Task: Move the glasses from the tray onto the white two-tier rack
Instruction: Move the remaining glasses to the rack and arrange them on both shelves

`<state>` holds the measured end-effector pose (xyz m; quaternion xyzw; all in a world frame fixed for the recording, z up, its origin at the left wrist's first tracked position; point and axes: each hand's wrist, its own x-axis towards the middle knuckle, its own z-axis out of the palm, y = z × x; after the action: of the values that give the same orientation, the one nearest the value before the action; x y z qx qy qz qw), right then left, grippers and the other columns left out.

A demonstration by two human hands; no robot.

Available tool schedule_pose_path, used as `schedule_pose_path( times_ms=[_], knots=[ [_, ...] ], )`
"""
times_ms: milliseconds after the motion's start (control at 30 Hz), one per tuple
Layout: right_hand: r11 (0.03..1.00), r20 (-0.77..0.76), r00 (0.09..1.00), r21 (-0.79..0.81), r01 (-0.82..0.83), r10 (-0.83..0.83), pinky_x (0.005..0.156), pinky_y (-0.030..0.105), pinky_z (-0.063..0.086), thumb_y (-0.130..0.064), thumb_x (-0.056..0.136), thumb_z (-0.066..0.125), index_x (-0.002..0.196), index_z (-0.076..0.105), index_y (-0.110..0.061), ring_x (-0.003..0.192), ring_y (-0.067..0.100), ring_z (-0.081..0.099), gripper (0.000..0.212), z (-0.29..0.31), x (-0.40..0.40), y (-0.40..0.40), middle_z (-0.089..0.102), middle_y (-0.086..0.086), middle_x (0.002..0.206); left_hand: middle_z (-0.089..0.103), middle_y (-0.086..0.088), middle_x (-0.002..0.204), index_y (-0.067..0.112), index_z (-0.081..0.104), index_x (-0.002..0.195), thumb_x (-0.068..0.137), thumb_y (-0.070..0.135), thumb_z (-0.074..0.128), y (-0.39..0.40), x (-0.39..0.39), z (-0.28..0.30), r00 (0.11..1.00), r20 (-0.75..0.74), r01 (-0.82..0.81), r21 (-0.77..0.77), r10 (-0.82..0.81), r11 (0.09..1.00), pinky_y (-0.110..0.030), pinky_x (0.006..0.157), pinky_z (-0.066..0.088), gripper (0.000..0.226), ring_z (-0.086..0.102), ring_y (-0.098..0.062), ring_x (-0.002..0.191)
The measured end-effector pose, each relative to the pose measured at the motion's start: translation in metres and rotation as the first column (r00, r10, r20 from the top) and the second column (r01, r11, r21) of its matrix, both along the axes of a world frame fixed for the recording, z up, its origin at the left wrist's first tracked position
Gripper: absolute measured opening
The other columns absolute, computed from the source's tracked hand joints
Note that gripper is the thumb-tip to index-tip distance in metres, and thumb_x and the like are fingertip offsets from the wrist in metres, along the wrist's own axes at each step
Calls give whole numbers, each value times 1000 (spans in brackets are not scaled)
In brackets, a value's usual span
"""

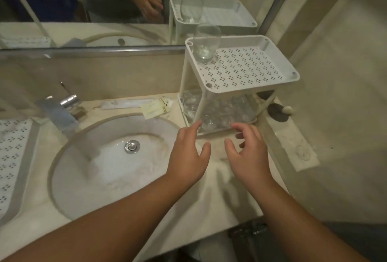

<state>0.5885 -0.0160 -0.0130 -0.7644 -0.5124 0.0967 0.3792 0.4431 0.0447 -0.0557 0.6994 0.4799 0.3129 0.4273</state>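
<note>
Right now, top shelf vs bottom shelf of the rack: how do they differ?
The top shelf holds one glass, at its back left corner; the bottom shelf is crowded with glasses. The top shelf's dotted floor is mostly bare; the bottom shelf's is covered. Both belong to one white plastic rack.

One white two-tier rack [240,67] is seen at the counter's far right corner. One glass [206,44] is counted on its upper tier; several glasses [219,113] are crowded on the lower tier, their number not told through the blur. One tray [12,157] is seen at the left edge. One sink [117,161], one tap [62,108] and two hands are counted.
</note>
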Motion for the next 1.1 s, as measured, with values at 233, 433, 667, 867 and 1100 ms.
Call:
schedule_pose_path(
  times_ms=[233,433,667,867,1100],
  knots=[
    [979,10,999,-204,-29,31,90,27,45,-19,86,67,127,56,-26,110,14,54,43,-20,19,6,49,-7,123,48,2,133,30,39,146,93,32,59,-5,8,-15,996,-93,-5,22,7,1000,-22,93,33,57,49,-13,119],
    [939,83,981,-315,-141,175,98,27,38,-22,87,66,135,53,-23,125,20,46,50,-31,49,17,48,1,135,45,-1,138,28,40,146,93,31,60,-6,35,-22,981,-177,-77,-6,75,997,-27,95,37,57,49,-20,125],
    [872,244,899,-427,-238,365,101,32,34,-21,87,64,137,51,-24,126,27,39,52,-30,87,42,47,3,138,44,-4,142,25,42,146,92,30,59,-8,68,-15,931,-320,-193,-31,173,981,-40,99,45,56,48,-25,126],
    [781,386,741,-553,-291,550,111,41,32,-24,86,65,147,37,-27,137,32,31,67,-30,91,84,35,7,154,43,-7,144,22,43,146,91,27,59,7,77,-14,886,-421,-231,-38,194,972,-44,101,45,57,48,-28,127],
    [668,348,693,-698,-259,632,108,48,28,-28,87,63,151,24,-35,140,34,25,75,-44,70,123,22,5,158,41,-8,144,16,41,143,91,9,55,43,59,-18,893,-358,-300,-21,273,954,-23,92,32,54,49,-24,125]
  ],
)
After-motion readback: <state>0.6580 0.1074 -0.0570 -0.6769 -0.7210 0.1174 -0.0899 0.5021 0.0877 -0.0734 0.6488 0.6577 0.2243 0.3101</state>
